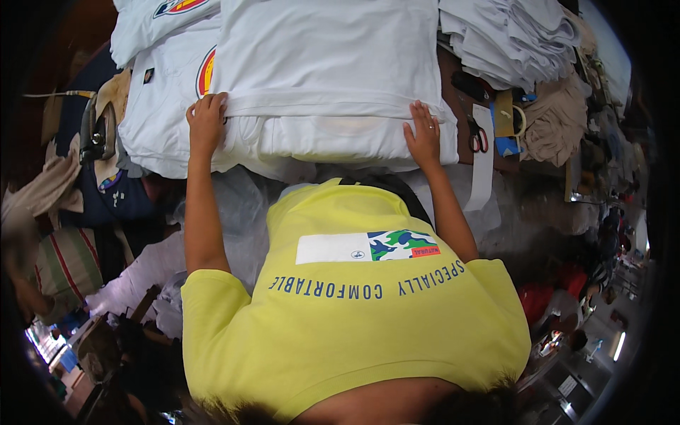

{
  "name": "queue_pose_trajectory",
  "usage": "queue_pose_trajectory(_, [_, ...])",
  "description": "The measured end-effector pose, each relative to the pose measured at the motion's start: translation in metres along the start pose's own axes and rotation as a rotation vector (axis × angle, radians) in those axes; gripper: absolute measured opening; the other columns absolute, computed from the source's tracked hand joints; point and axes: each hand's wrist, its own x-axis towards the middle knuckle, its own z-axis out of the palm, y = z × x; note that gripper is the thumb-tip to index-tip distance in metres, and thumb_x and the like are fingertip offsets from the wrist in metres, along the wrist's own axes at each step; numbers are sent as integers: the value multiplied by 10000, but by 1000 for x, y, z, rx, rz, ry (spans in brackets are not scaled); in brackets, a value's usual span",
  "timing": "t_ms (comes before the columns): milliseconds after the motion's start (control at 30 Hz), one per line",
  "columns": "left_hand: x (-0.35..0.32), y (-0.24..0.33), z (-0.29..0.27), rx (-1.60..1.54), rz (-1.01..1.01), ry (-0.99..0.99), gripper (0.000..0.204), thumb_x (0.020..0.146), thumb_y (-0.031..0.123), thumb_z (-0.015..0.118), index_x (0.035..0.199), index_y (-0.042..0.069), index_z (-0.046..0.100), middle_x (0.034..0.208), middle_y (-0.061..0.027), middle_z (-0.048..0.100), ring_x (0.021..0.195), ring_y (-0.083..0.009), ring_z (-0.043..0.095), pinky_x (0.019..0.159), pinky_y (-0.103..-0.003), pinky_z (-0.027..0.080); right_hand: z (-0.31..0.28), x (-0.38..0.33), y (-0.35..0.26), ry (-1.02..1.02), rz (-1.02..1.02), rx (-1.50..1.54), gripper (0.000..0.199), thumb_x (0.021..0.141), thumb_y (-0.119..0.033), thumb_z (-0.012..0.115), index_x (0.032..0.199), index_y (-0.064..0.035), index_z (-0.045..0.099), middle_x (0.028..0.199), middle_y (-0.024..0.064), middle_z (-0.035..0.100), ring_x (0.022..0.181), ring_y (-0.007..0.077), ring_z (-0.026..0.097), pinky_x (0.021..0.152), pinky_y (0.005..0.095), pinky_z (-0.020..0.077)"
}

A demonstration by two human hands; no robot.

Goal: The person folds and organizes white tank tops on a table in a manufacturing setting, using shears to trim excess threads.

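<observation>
A white T-shirt (326, 53) lies flat in front of me on a thick stack of white garments (340, 142), its hem running straight across near me. At the left end of the hem my left hand (206, 122) is closed, its bent fingers on the shirt's corner and the thumb side against the cloth. My right hand (423, 136) rests on the hem's right end with fingers stretched out and lying flat. Both forearms reach forward from my yellow shirt.
Printed white shirts (173, 78) lie to the left, beside an iron (92, 134). To the right are red-handled scissors (478, 136), a white paper strip (482, 170), a tape roll (519, 122), beige cloth (556, 120) and a tall pile of white pieces (510, 42).
</observation>
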Motion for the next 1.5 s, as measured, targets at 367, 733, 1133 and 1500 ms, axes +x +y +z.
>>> queue_pose_trajectory(367, [17, 0, -5, 66, 45, -162, 228, 828, 305, 563, 941, 109, 538, 939, -62, 563, 940, -247, 527, 768, -505, 343, 1, 50, -28, 59, -15, 150, 325, 737, -201, 647, 1044, -108, 597, 1065, 50, 549, 965, 258, 523, 816, 411, 425])
queue_pose_trajectory(733, [24, -15, -31, 67, 235, -448, 260, 722, 196, 657, 888, 53, 516, 843, -122, 569, 817, -316, 562, 689, -448, 395, 12, 69, -55, -204, 26, 206, 316, 730, -194, 650, 989, -75, 514, 944, 149, 574, 884, 333, 566, 748, 424, 461])
queue_pose_trajectory(1133, [23, -16, -38, 132, 230, -391, 182, 685, 104, 658, 806, 38, 539, 784, -133, 586, 759, -324, 576, 660, -447, 402, -6, 89, -36, -424, 212, 379, 276, 751, -254, 680, 898, -71, 536, 783, 110, 626, 688, 267, 623, 599, 388, 483])
queue_pose_trajectory(1500, [-12, 198, -31, -296, 497, -569, 208, 729, 184, 644, 776, 1, 557, 728, -207, 598, 693, -399, 574, 602, -471, 432, -201, 81, 71, -151, 527, 780, 115, 807, -68, 578, 840, -50, 470, 596, 104, 595, 470, 178, 603, 382, 300, 469])
